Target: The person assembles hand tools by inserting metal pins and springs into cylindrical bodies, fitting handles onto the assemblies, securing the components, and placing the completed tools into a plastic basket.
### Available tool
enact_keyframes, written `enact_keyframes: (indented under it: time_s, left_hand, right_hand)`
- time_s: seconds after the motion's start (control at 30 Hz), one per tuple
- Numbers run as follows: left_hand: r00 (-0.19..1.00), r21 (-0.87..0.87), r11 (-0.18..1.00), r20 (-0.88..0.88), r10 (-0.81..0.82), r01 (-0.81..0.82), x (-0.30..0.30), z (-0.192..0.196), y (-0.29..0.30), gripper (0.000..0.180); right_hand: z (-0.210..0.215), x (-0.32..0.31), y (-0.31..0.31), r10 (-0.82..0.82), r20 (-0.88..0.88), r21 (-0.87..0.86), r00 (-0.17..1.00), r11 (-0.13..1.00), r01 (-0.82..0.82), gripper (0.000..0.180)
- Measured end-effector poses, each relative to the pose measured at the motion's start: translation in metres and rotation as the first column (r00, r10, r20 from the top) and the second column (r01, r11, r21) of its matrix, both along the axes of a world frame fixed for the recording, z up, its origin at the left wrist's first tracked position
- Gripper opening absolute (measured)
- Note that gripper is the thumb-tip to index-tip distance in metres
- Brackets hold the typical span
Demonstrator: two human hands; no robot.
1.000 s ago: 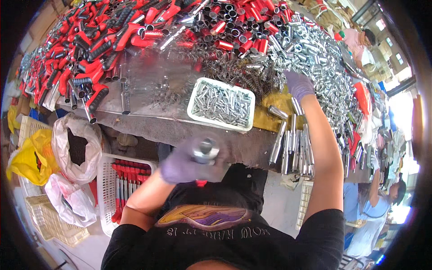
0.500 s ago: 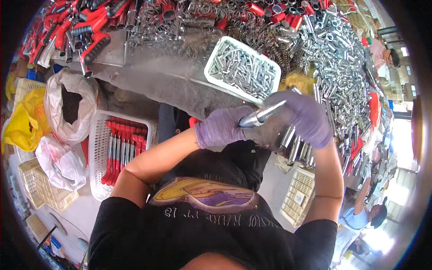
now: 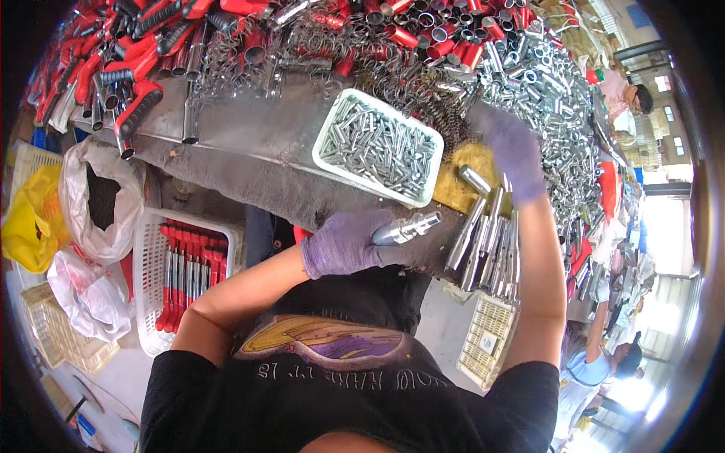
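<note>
Your left hand (image 3: pixel 349 243) and right hand (image 3: pixel 516 155) both show plain purple gloves. The metal part (image 3: pixel 408 229) at the centre is shiny silver, like the tubes (image 3: pixel 489 241) right of centre. Your black shirt (image 3: pixel 340 394), bottom centre, carries a yellow-and-purple print with pale lettering. Mid-frame, the white tray (image 3: pixel 322 153) rings silver-grey pins (image 3: pixel 377 145); right of it you see a mustard-yellow patch (image 3: pixel 455 186). Upper left, the handles (image 3: pixel 138 110) are red and black. Far left, you have a bright yellow bag (image 3: pixel 32 235) beside a white sack (image 3: pixel 119 235).
</note>
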State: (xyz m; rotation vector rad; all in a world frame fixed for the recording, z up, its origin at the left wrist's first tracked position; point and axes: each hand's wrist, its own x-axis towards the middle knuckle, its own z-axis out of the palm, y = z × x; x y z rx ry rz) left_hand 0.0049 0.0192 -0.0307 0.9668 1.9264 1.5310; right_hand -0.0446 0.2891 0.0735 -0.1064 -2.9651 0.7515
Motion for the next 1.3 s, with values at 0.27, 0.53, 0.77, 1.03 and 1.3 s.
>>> enact_keyframes:
  time_s: [0.27, 0.53, 0.77, 1.03, 1.3]
  left_hand:
    - [0.991, 0.025, 0.998, 0.116, -0.059, 0.057, 0.002, 0.002, 0.006, 0.045]
    - [0.998, 0.037, 0.999, -0.059, -0.009, 0.011, 0.002, 0.002, 0.002, 0.034]
    - [0.985, 0.09, 0.99, 0.124, -0.117, 0.106, -0.001, -0.003, 0.002, 0.051]
    - [0.989, 0.16, 0.985, 0.117, -0.086, 0.067, 0.006, -0.012, -0.001, 0.05]
    - [0.998, 0.211, 0.977, -0.04, 0.042, -0.033, 0.012, -0.023, 0.002, 0.053]
  right_hand:
    - [-0.062, -0.133, 0.216, -0.492, -0.061, 0.745, 0.869, 0.557, 0.368, 0.036]
    - [-0.02, -0.051, 0.124, -0.12, -0.119, -0.983, 0.986, -0.124, -0.134, 0.032]
    - [0.078, 0.068, -0.047, 0.231, -0.173, -0.511, 0.957, 0.81, -0.288, 0.043]
    - [0.074, 0.071, -0.114, 0.78, 0.32, 0.468, 0.538, 0.364, -0.805, 0.031]
    - [0.067, 0.08, -0.121, 0.526, 0.294, 0.277, 0.798, 0.752, -0.598, 0.038]
